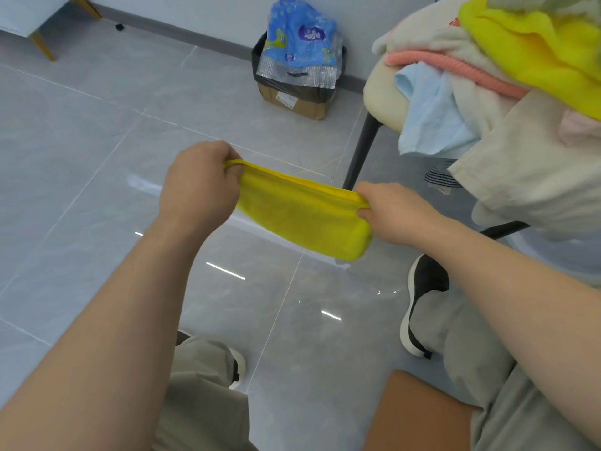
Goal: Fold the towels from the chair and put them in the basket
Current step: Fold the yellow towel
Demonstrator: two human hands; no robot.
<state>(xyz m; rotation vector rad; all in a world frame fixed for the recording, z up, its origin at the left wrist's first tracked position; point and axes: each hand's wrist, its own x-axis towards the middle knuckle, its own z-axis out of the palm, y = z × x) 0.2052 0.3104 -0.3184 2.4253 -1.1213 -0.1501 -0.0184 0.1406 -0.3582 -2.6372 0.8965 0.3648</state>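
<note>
While the yellow towel hangs doubled in the air just left of the chair, both hands pinch its upper edge: the left hand has its fingers curled round one end, the right hand round the other. A taut edge with matched corners should give a neat next fold. More towels are heaped on the chair. Glossy grey floor tiles lie below, and a lined cardboard box stands beyond the chair's left side. No basket shows.

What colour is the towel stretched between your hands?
Plain yellow towel, no pattern, seen in the head view; left hand and right hand pinch its ends.
</note>
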